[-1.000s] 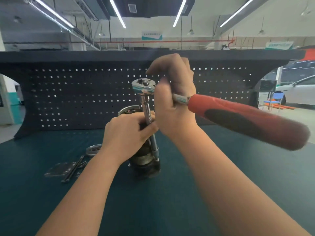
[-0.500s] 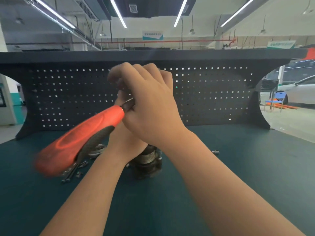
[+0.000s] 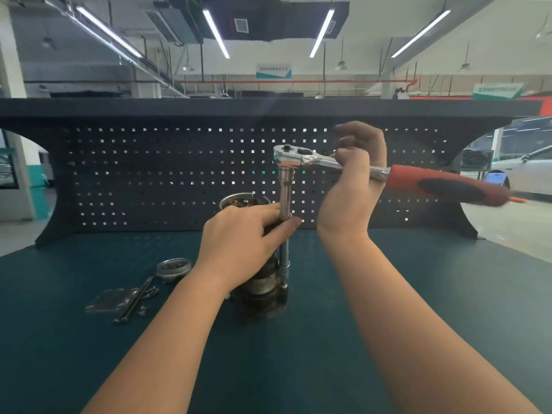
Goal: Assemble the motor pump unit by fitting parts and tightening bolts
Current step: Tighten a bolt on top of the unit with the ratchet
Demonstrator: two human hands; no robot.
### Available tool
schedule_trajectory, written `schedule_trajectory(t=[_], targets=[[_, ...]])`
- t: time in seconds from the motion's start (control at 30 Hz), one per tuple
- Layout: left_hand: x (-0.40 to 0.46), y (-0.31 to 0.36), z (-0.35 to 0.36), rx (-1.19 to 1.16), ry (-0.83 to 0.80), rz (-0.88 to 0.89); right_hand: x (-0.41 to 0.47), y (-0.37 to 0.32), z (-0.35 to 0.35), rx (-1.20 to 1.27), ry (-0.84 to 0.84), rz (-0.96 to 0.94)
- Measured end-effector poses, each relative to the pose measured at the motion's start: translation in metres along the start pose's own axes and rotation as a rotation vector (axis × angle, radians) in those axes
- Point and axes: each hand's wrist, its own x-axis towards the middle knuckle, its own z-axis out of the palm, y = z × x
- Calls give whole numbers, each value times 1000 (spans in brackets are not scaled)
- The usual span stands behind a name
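Motor pump unit (image 3: 263, 282) stood upright near the middle of the dark green tabletop (image 3: 448, 309), in front of the perforated back panel (image 3: 149, 174); the left hand (image 3: 239, 243) was wrapped round its upper body, steadying it, thumb against the chrome extension bar (image 3: 285, 198); that bar ran straight down beside the housing to a socket seated low on the unit's right flank, presumably on a bolt; the right hand (image 3: 352, 186) gripped the ratchet wrench (image 3: 328, 162) on its metal neck, close to the head, fingers curled round it, the red and black handle pointing out to the right and blurred. By my reckoning the job was midway: one bolt was being tightened; a flat metal plate (image 3: 110, 300), long through-bolts (image 3: 134, 300), a few small screws (image 3: 143, 309) and a round metal cap (image 3: 173, 267) lay loose to the left, still unfitted. Half a second earlier the handle had pointed left, across the forearms, and the right hand hid the wrench head; now it had swung back to the right, a full ratcheting stroke.
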Motion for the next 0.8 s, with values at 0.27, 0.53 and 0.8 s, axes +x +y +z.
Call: schedule_trajectory(t=[0.27,0.53,0.8], targets=[[-6,4,1,-4,-158,-205,-23,-16,23,-705,-504,-658],[-1,13,-2,-63,-104,-107,-8,-16,14,-543,-693,-501],[0,0,2,28,-37,-50,13,1,-5,93,-187,276]])
